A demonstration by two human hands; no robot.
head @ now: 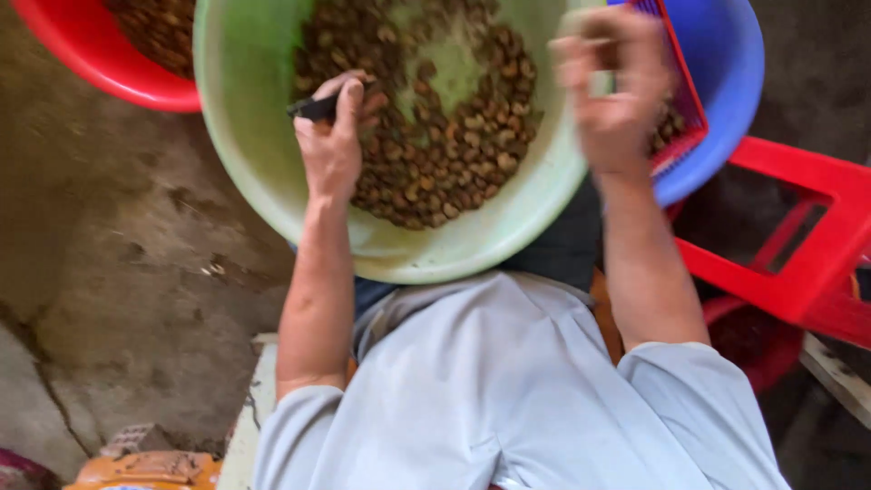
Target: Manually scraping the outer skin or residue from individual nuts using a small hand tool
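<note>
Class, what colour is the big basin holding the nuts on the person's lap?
Pale green basin, seen in the head view.

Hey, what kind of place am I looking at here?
Probably an informal nut-sorting spot on the ground: a rough concrete floor, a green basin of brown nuts, and a red plastic stool.

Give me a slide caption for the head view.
Left hand grips dark tool over brown nuts in pale green plastic basin; right hand blurred.

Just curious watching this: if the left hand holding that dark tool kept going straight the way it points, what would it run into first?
Most likely the brown nuts heaped in the pale green basin. The left hand already rests at their edge, gripping a dark tool, fingers pointing up the picture. Depth is hard to judge.
</note>
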